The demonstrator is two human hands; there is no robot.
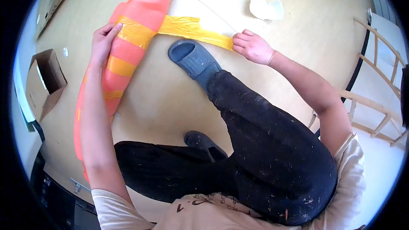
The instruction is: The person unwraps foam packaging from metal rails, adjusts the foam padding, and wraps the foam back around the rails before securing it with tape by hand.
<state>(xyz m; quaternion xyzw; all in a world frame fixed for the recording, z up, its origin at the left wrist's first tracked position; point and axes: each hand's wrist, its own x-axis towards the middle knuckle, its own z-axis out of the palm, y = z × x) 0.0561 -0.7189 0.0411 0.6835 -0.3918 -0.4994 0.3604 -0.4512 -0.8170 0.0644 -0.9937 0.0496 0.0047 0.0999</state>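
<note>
A long orange-red plastic-wrapped bundle [128,53] lies on the floor at the left, with bands of yellow tape around it. My left hand [103,44] grips its left edge, the thumb pressing on a tape band and the other fingers partly hidden. From that band a strip of yellow tape [183,26] stretches out to the right, wrinkled and wider near the bundle. At its far end, my right hand [252,47] is closed on the tape. Whether a roll is inside that fist cannot be seen.
An open cardboard box [44,83] stands at the left. A whitish translucent piece [266,8] lies on the floor at the top. Wooden frame pieces [375,113] are at the right. My slippered foot [194,59] rests just below the tape strip.
</note>
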